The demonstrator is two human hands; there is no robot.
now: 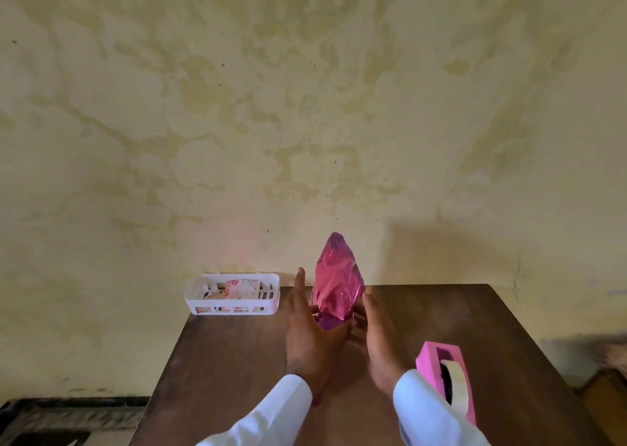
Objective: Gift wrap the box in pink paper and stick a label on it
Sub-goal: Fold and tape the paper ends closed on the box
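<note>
Box looks fully covered in pink paper; your left hand and right hand cup it, fingers spread, label still to go.

The table stands against the wall; on its far left corner sits a basket with papers in it; right of the basket the wrapped box stands upright between the left hand and the right hand; the tape dispenser lies nearer, at the right.
</note>
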